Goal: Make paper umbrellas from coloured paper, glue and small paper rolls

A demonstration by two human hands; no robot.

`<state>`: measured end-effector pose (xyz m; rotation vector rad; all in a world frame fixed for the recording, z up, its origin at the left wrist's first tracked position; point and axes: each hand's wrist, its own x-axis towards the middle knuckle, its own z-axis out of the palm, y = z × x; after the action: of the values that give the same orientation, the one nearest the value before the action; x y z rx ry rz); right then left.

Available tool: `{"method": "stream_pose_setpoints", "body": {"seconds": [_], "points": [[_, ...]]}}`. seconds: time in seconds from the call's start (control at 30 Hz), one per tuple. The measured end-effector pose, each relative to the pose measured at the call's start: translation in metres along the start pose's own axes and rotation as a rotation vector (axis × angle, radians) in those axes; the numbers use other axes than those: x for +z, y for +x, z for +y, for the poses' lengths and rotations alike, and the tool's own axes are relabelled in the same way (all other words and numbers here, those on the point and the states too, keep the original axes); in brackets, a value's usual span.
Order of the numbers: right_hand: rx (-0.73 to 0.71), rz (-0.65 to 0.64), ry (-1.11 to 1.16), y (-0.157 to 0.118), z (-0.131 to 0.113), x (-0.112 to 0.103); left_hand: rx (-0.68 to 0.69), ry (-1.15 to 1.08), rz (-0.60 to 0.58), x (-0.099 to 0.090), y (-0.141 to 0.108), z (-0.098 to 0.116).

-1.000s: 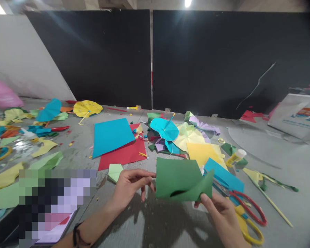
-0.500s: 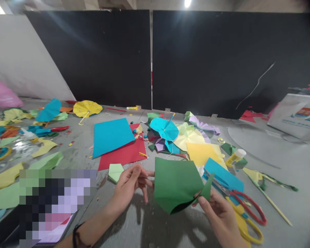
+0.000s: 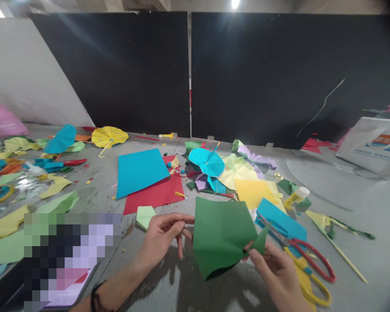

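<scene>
A sheet of dark green paper (image 3: 224, 229) is held up above the grey surface, its lower edge curling and its right corner folded over. My right hand (image 3: 276, 264) pinches that corner between thumb and fingers. At the sheet's left edge is my left hand (image 3: 165, 236), fingers stretched out and apart; the index fingertip reaches the edge, and whether it touches the back of the sheet is hidden. Scissors with red and yellow handles (image 3: 313, 260) lie just right of my right hand, their blades over a blue paper strip (image 3: 292, 223). A pale green paper piece (image 3: 145, 216) lies beside my left hand.
Blue paper (image 3: 143, 171) overlaps red paper (image 3: 156, 197) beyond my hands. Blue (image 3: 208, 162) and yellow (image 3: 109, 136) paper umbrellas lie among scraps. A glue stick (image 3: 297, 198) and a white bag (image 3: 373, 143) are at right. Black panels (image 3: 279, 73) stand behind.
The green sheet's lower edge has swung down and left, curling more. My left thumb and fingers have shifted at its left edge, the index finger now straighter. My right hand keeps its pinch.
</scene>
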<state>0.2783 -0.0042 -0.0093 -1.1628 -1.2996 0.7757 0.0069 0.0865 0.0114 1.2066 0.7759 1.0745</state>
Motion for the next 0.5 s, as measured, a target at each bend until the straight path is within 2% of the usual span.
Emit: {"method": "stream_pose_setpoints", "body": {"seconds": [0.27,0.5], "points": [[-0.027,-0.021,-0.045,-0.0027,0.0035,-0.0019,0.02,0.024,-0.015,-0.0023,-0.0031,-0.0025],[-0.086,0.001,-0.172,-0.0076,0.0034,-0.0014,-0.027,0.184,0.072,0.0016,0.0037,-0.0049]]}}
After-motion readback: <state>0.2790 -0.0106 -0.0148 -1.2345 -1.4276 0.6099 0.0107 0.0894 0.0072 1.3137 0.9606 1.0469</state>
